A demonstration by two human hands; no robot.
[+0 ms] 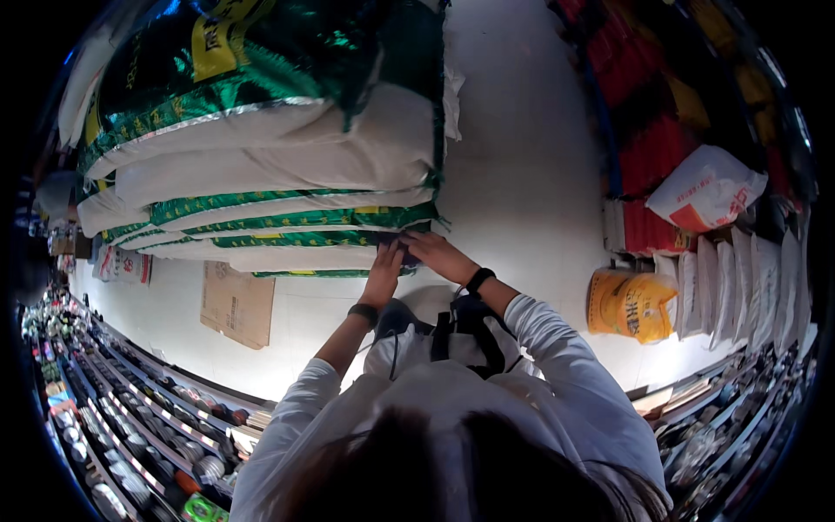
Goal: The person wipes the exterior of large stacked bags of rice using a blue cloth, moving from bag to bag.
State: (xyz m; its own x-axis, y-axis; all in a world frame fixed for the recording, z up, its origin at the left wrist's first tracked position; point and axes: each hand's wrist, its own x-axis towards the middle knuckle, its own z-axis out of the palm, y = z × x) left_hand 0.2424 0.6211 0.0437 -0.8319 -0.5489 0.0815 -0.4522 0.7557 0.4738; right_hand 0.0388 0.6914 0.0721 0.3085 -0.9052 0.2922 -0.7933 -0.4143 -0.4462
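Note:
A tall stack of large green and white woven sacks (274, 169) fills the upper left of the head view. At its near right corner, my left hand (386, 264) and my right hand (436, 253) are close together on a small dark purple item (394, 245), which looks like a cloth or pouch. My fingers cover much of it, so its shape is unclear. Both hands touch the item against the ends of the lower sacks. Whether the fingers grip it or only press on it cannot be made out.
Flattened cardboard (237, 304) lies on the floor at left, near a printed white sack (122, 264). Right of the aisle stand a yellow bag (629, 305), upright white bags (724, 287) and red packages (652, 156) with a white bag (706, 189) on top. Shelves of goods (143, 417) run behind me.

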